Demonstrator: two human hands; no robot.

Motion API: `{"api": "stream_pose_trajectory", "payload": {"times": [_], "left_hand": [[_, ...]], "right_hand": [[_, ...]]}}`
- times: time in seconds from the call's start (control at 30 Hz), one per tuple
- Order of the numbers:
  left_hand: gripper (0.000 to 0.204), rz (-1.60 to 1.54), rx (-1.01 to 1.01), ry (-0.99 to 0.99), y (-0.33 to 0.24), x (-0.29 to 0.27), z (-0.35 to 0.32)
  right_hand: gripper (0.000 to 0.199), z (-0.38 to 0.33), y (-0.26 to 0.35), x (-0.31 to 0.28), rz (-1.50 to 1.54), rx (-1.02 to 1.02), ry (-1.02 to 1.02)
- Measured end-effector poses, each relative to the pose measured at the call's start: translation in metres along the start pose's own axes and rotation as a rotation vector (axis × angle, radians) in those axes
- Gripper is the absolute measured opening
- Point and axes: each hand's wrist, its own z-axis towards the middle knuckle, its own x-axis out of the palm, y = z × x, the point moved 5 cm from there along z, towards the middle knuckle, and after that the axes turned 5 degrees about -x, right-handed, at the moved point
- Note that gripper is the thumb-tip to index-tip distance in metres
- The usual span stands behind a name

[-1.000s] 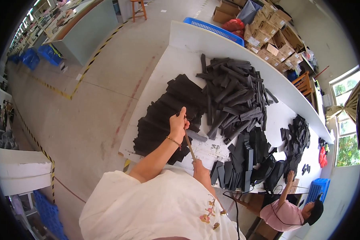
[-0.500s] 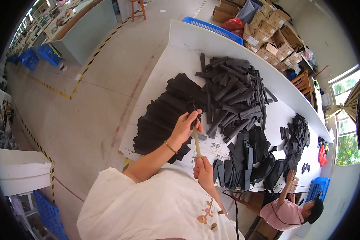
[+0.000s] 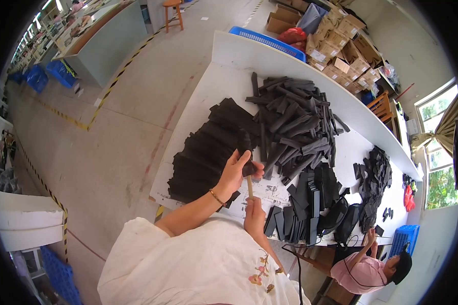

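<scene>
My left hand (image 3: 235, 175), with a beaded bracelet at the wrist, is closed around a black fabric tube (image 3: 245, 147). The tube sits over the upper end of a thin tan stick (image 3: 250, 186). Below it, my right hand (image 3: 254, 212) grips the lower part of the stick. Beyond my left hand, flat black fabric strips (image 3: 203, 152) lie overlapped in a fan on the white table (image 3: 188, 109). A heap of narrow black tubes or rolled strips (image 3: 295, 119) lies to the right of the fan.
Stacks of flat dark pieces (image 3: 300, 213) and black pouch-like items (image 3: 336, 216) lie right of my hands, near a black cable (image 3: 299, 269). Farther right, a co-worker in pink (image 3: 364, 274) sits by another black pile (image 3: 375, 178). A low white partition (image 3: 310, 71) edges the table.
More of the stick is covered: the black tube now reaches lower, and my hands are closer together. The co-worker's hands have drawn back from the pile, with a small dark piece in them.
</scene>
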Motion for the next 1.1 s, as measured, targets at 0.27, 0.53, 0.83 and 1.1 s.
{"api": "stream_pose_trajectory", "payload": {"times": [0.27,0.53,0.83,1.1], "left_hand": [[0.027,0.081,0.158,-0.047,-0.038,-0.02,0.023],[0.043,-0.037,-0.094,0.241,0.02,0.003,-0.017],[0.037,0.281,-0.107,0.339,0.002,-0.007,-0.018],[0.023,-0.142,-0.045,0.076,-0.007,-0.008,0.019]], "right_hand": [[0.015,-0.023,-0.005,-0.007,-0.072,-0.011,0.112],[0.018,0.022,0.014,0.01,0.137,-0.096,-0.028],[0.015,0.037,0.007,0.015,0.16,-0.02,0.006],[0.012,0.039,0.014,0.017,-0.005,-0.141,-0.06]]}}
